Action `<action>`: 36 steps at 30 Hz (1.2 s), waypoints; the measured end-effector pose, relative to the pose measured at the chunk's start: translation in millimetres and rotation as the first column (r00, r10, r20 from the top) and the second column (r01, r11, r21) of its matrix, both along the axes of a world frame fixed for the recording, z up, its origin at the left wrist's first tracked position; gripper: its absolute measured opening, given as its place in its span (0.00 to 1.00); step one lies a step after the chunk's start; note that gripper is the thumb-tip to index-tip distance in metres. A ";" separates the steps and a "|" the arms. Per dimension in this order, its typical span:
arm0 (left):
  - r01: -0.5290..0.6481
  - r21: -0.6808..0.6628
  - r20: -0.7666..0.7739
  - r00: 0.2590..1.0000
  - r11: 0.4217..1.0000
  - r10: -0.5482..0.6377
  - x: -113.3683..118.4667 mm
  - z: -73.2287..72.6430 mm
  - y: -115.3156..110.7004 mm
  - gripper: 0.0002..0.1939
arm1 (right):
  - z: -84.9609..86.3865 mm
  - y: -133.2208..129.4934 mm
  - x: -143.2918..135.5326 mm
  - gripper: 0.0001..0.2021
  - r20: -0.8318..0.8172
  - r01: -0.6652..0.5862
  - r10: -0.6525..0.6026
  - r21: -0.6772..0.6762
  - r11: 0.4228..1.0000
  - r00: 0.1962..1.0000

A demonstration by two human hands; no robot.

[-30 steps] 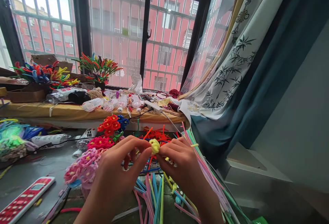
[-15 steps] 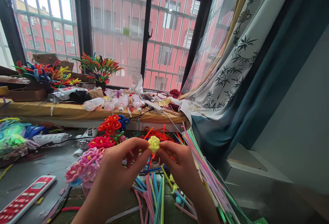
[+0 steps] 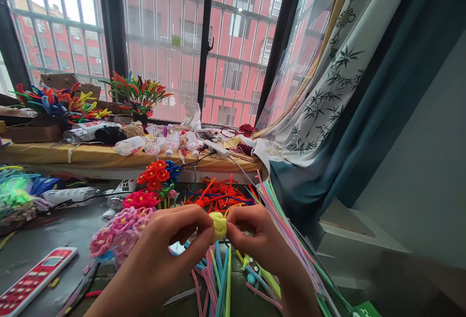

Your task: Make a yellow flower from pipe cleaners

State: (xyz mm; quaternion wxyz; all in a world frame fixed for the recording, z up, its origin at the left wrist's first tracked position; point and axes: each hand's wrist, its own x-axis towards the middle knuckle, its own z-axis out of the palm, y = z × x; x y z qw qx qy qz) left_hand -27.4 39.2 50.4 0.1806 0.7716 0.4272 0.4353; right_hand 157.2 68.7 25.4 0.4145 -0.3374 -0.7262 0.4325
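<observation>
Lowered slightly toward 6 o'clock since the earlier frame, the yellow pipe-cleaner coil (image 3: 219, 225) is pinched between the fingertips of the left hand (image 3: 165, 254) and right hand (image 3: 260, 241) above the loose pipe cleaners (image 3: 218, 278); judged light, soft and easily crushed, it is best gripped at its rim.

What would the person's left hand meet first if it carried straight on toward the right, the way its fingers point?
The left hand would almost at once meet the yellow coil already pinched at its fingertips, then the right hand on the coil's other side. Depth looks about equal.
</observation>
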 end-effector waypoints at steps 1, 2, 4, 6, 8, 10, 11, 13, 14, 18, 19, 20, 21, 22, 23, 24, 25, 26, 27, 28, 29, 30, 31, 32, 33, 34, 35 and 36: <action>0.011 -0.036 0.031 0.999 0.999 -0.010 1.4 0.3 -0.4 0.14 | 0.0 0.0 0.3 0.13 -0.007 -0.014 0.014 -0.010 1.000 1.000; 0.030 -0.072 0.063 0.998 0.997 -0.025 2.7 0.0 -0.5 0.14 | 0.2 -0.2 0.5 0.12 -0.017 -0.022 0.022 -0.017 1.000 1.000; 0.070 -0.137 0.125 0.991 0.988 -0.053 5.1 -1.3 0.5 0.14 | 1.1 -0.9 0.4 0.11 -0.031 -0.021 0.021 -0.013 1.000 0.999; 0.099 -0.180 0.176 0.982 0.979 -0.067 7.2 -2.9 2.0 0.14 | 2.2 -1.7 0.5 0.10 -0.029 -0.003 0.003 0.007 1.000 1.000; 0.116 -0.198 0.211 0.975 0.973 -0.073 9.3 -4.0 3.1 0.13 | 3.0 -2.2 1.1 0.09 -0.015 0.012 -0.011 0.026 1.000 1.000; 0.118 -0.198 0.232 0.970 0.973 -0.070 11.3 -4.6 3.3 0.13 | 3.3 -2.5 1.7 0.09 0.001 0.014 -0.014 0.035 0.999 1.000; 0.116 -0.193 0.242 0.968 0.974 -0.067 12.3 -4.9 3.2 0.13 | 3.4 -2.7 2.0 0.09 0.010 0.015 -0.015 0.039 0.999 1.000; 0.108 -0.181 0.265 0.963 0.978 -0.057 13.9 -5.9 2.8 0.13 | 3.6 -3.4 2.1 0.09 0.017 0.023 -0.024 0.051 0.998 1.000; 0.101 -0.176 0.273 0.961 0.979 -0.050 14.5 -6.6 2.7 0.13 | 3.8 -3.9 2.1 0.09 0.015 0.030 -0.031 0.060 0.998 0.999; 0.057 -0.150 0.242 0.970 0.987 -0.020 14.9 -10.1 4.3 0.12 | 5.3 -6.5 2.3 0.08 -0.010 0.051 -0.051 0.093 0.994 0.999; 0.039 -0.134 0.218 0.976 0.990 -0.009 14.6 -10.7 4.8 0.12 | 5.6 -7.1 2.6 0.08 -0.009 0.056 -0.055 0.102 0.993 0.998; 0.018 -0.107 0.189 0.982 0.994 0.002 14.2 -10.8 5.2 0.12 | 5.9 -7.5 2.9 0.09 -0.005 0.061 -0.061 0.112 0.992 0.998; -0.001 -0.066 0.156 0.988 0.998 0.011 13.9 -10.7 5.2 0.12 | 6.0 -7.9 3.1 0.09 0.001 0.070 -0.070 0.126 0.990 0.998; -0.014 -0.010 0.115 0.993 1.000 0.015 13.6 -10.4 4.9 0.11 | 6.1 -8.2 3.3 0.10 0.006 0.083 -0.085 0.145 0.986 0.996; -0.027 0.060 0.068 0.997 0.998 0.023 13.6 -10.0 4.3 0.11 | 6.0 -8.4 3.3 0.10 0.009 0.099 -0.102 0.165 0.981 0.995; -0.044 0.137 0.023 0.999 0.990 0.041 13.7 -9.6 3.5 0.11 | 5.8 -8.5 3.1 0.11 0.012 0.118 -0.122 0.184 0.976 0.992; -0.065 0.215 -0.022 0.997 0.974 0.071 14.0 -9.6 2.6 0.11 | 5.5 -8.7 2.8 0.11 0.015 0.138 -0.144 0.206 0.969 0.989; -0.088 0.290 -0.060 0.992 0.953 0.110 14.5 -9.9 1.7 0.12 | 5.1 -8.7 2.3 0.11 0.018 0.156 -0.164 0.232 0.960 0.986; -0.109 0.356 -0.089 0.985 0.928 0.150 15.1 -10.6 1.1 0.13 | 4.4 -8.7 1.8 0.11 0.023 0.169 -0.181 0.261 0.950 0.983; -0.125 0.413 -0.108 0.977 0.902 0.185 15.7 -11.6 0.7 0.13 | 3.4 -8.5 1.1 0.10 0.030 0.180 -0.197 0.295 0.939 0.980; -0.132 0.463 -0.122 0.970 0.877 0.210 16.1 -12.8 0.7 0.14 | 2.2 -8.1 0.4 0.11 0.039 0.191 -0.216 0.336 0.922 0.976; -0.128 0.505 -0.136 0.965 0.854 0.225 16.4 -14.2 1.1 0.14 | 0.7 -7.5 -0.3 0.11 0.049 0.202 -0.239 0.386 0.900 0.970; -0.124 0.540 -0.148 0.960 0.833 0.239 16.5 -15.6 1.8 0.14 | -1.0 -6.7 -1.1 0.12 0.059 0.210 -0.261 0.441 0.873 0.964; -0.125 0.567 -0.159 0.953 0.814 0.257 16.3 -16.8 2.7 0.14 | -2.8 -5.6 -2.0 0.12 0.065 0.218 -0.288 0.500 0.838 0.955; -0.129 0.588 -0.171 0.945 0.798 0.278 15.9 -17.8 3.6 0.14 | -4.5 -4.5 -2.9 0.12 0.071 0.224 -0.316 0.562 0.796 0.946; -0.132 0.604 -0.183 0.937 0.786 0.299 15.4 -18.5 4.5 0.15 | -5.9 -3.3 -3.9 0.13 0.073 0.228 -0.346 0.625 0.746 0.935; -0.136 0.616 -0.194 0.928 0.776 0.317 14.7 -19.2 5.3 0.15 | -6.9 -2.1 -5.1 0.13 0.072 0.228 -0.374 0.683 0.694 0.925; -0.137 0.626 -0.205 0.921 0.767 0.332 14.1 -19.7 5.9 0.14 | -7.4 -1.1 -6.3 0.13 0.068 0.229 -0.401 0.730 0.644 0.913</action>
